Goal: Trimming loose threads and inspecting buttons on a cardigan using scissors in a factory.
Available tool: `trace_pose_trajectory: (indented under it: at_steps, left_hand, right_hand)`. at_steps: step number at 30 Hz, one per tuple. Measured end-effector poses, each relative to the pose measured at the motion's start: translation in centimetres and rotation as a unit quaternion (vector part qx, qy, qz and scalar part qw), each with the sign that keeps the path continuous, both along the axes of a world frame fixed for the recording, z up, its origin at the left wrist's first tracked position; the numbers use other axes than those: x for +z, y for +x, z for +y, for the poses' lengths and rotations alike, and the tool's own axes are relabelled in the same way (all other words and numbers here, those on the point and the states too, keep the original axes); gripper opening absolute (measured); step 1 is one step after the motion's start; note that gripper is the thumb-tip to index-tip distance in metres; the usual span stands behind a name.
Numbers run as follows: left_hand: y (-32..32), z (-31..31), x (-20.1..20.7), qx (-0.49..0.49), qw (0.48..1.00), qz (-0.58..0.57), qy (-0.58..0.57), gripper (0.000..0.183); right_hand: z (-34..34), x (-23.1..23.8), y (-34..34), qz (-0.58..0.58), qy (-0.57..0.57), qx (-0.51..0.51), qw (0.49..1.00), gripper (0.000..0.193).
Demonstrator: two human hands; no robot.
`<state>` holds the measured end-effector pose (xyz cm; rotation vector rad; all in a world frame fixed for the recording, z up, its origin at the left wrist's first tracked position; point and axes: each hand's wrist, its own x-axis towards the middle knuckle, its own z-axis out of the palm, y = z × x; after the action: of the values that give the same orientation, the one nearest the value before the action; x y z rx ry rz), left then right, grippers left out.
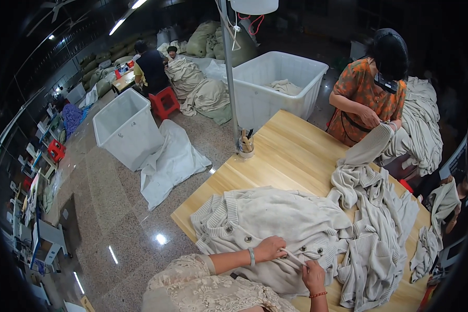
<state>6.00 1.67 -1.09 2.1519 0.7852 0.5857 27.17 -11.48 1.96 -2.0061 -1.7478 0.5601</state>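
A cream knit cardigan [275, 213] with ribbed edges and several dark buttons lies spread on the wooden table in front of me. My left hand [270, 249], with a pale bangle at the wrist, is closed on the cardigan's button band. Close by on the right, my right hand [313, 275], wearing a red bead bracelet, pinches the same band. A short stretch of the band runs between my two hands. Fingertip detail is small, and parts of the fingers are hidden in the cloth.
More cream knitwear [377, 234] is heaped at the table's right. Across the table [275, 151], a co-worker [369, 99] in an orange patterned top holds a knit piece. A pot of tools [246, 145] stands by a metal pole [230, 73]. White bins [127, 125] stand beyond.
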Motion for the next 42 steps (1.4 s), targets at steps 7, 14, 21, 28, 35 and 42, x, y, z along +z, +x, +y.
trace_pose_trajectory:
  at_steps: [7, 14, 21, 28, 35, 42]
  left_hand:
    - [9.1, -2.0, -0.5, -0.079, 0.989, -0.018, 0.127, 0.022]
    - [10.0, -2.0, -0.4, 0.002, 0.977, 0.168, 0.132, 0.023]
    - [8.9, -0.4, 0.9, -0.016, 0.987, 0.149, 0.052, 0.022]
    - [9.2, -0.2, -1.2, -0.041, 0.972, -0.005, -0.229, 0.013]
    - [8.8, -0.6, -1.9, -0.028, 0.943, -0.044, -0.327, 0.020]
    - [6.8, 0.0, 1.3, -0.243, 0.938, 0.023, -0.247, 0.031]
  right_hand:
    - [-0.1, 0.9, -0.7, -0.030, 0.018, -0.003, 0.999, 0.011]
    - [-1.1, 0.0, -0.4, -0.003, 0.045, -0.040, 0.998, 0.012]
    - [-0.8, -0.4, -0.4, 0.033, 0.057, -0.046, 0.997, 0.012]
    - [-0.3, -0.6, -0.7, 0.059, 0.072, -0.043, 0.995, 0.016]
    - [-0.4, -0.4, -1.2, 0.090, 0.097, -0.093, 0.987, 0.037]
    - [-0.9, -1.2, -0.5, 0.032, 0.058, -0.018, 0.998, 0.034]
